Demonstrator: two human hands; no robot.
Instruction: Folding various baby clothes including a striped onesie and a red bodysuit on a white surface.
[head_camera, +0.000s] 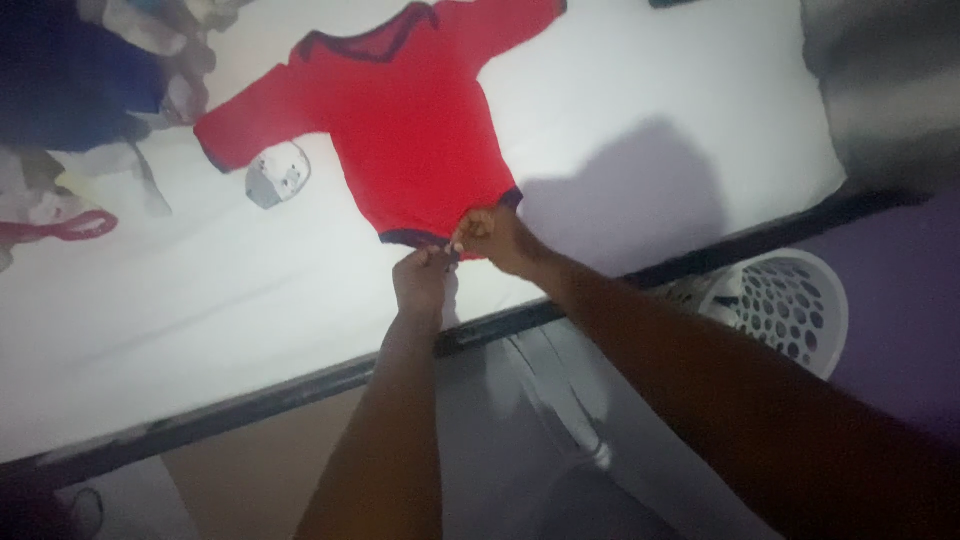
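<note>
A small red long-sleeved bodysuit (405, 120) with dark navy trim lies spread flat on a white bed sheet (640, 90), neck toward the far side. Both my hands pinch its bottom flap near the bed's front edge. My left hand (422, 282) grips the flap from the left. Touching it on the right, my right hand (492, 238) is closed on the same hem.
A pile of clothes (70, 90), dark blue, white and pink, sits at the bed's left. A small grey-and-white piece (278, 173) lies under the left sleeve. A white perforated laundry basket (790, 300) stands on the floor at right, beyond the dark bed frame (300, 385).
</note>
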